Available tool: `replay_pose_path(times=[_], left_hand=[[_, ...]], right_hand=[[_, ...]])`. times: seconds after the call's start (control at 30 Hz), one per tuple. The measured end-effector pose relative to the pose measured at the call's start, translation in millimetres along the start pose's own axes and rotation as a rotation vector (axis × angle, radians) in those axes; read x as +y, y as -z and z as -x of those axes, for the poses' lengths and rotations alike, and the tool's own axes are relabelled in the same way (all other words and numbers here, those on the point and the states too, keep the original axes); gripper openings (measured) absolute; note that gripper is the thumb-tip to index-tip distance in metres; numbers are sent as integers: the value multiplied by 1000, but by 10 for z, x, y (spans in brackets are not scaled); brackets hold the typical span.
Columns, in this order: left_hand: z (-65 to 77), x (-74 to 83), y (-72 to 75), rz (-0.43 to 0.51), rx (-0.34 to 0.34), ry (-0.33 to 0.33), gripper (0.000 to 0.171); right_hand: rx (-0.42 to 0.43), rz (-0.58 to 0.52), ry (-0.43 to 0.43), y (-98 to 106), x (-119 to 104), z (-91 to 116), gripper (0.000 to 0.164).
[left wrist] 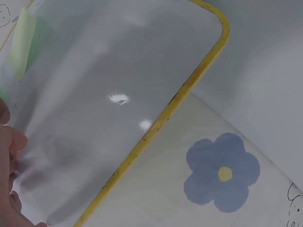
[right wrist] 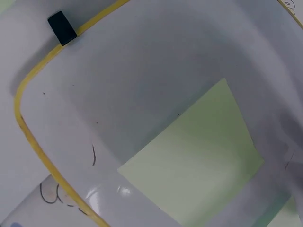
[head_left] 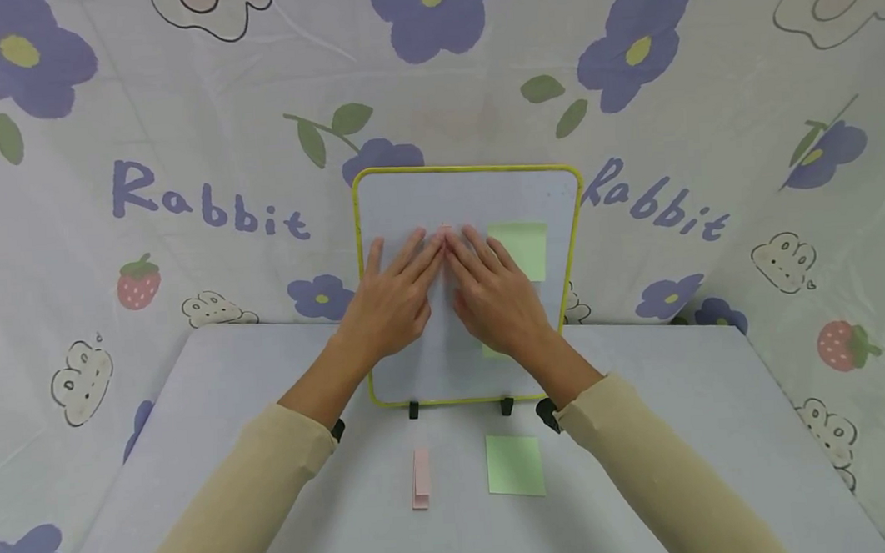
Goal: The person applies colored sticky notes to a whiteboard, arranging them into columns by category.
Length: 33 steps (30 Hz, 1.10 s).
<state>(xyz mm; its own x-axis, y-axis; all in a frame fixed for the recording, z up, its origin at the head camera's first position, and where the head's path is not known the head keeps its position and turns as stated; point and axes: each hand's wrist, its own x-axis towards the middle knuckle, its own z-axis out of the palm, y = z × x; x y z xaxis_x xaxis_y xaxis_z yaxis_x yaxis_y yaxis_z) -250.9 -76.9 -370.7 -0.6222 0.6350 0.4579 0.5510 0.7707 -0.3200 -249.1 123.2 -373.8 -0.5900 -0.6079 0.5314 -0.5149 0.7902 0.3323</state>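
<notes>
A whiteboard (head_left: pixel 428 369) with a yellow frame stands upright on the table. Near its middle, my left hand (head_left: pixel 387 300) and right hand (head_left: pixel 503 294) lie against the surface with straight fingers, their fingertips meeting over a small pink paper (head_left: pixel 446 229), mostly hidden beneath them. One green sticky note (head_left: pixel 527 247) is on the board to the right of my right fingers. Another green note (right wrist: pixel 189 161), lower on the board, is partly covered by my right hand in the head view. The left wrist view catches only part of the left hand (left wrist: pixel 12 170) at its edge.
On the table in front of the board lie a narrow folded pink paper strip (head_left: pixel 420 478) and a square green sticky note (head_left: pixel 516 466). Two black feet (head_left: pixel 507 406) support the board's lower edge. A patterned cloth (head_left: pixel 472 116) hangs behind and beside the table.
</notes>
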Motion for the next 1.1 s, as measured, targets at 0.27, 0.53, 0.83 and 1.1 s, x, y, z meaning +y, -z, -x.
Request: replay_pose_path(times=[0.27,0.53,0.83,1.1], left_hand=[[19,9,11,4,2,-7,65],[317,-17,8,44,12,-67,61],[921,36,-114,126,-78,-124,62],[1344,132,-289,229,-123,-154,65]], right_hand=[[26,-42,-10,-17,-9,40,61],[6,-229,-11,42,-124,240,60],[-62,-382,87,-2,-392,653,58],[-114,-449,159,-85,-630,974,62]])
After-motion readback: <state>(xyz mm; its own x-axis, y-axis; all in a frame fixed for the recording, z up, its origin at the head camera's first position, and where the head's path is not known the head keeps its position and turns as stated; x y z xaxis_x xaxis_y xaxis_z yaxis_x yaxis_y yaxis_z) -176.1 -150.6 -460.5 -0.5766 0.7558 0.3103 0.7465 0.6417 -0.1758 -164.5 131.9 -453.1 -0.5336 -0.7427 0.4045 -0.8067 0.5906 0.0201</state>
